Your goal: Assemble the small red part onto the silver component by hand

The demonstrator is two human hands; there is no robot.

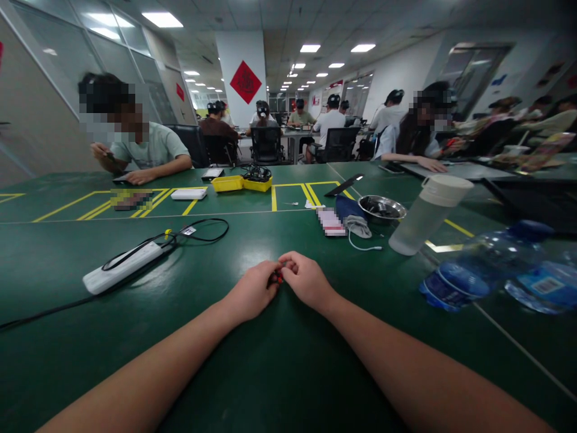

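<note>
My left hand (256,288) and my right hand (309,279) meet over the green table, fingertips together. Between them sits a small red-and-black object (277,277), mostly covered by the fingers, so its kind does not show. My left hand is closed on its left side, thumb below and fingers above. The curled thumb and fingers of my right hand pinch at its right side.
On the left lies a white power strip (121,267) with a black cable. To the right are a metal bowl (382,207), a frosted bottle (428,216) and clear plastic bottles (478,270). Yellow trays (228,184) stand farther back. People sit around the tables.
</note>
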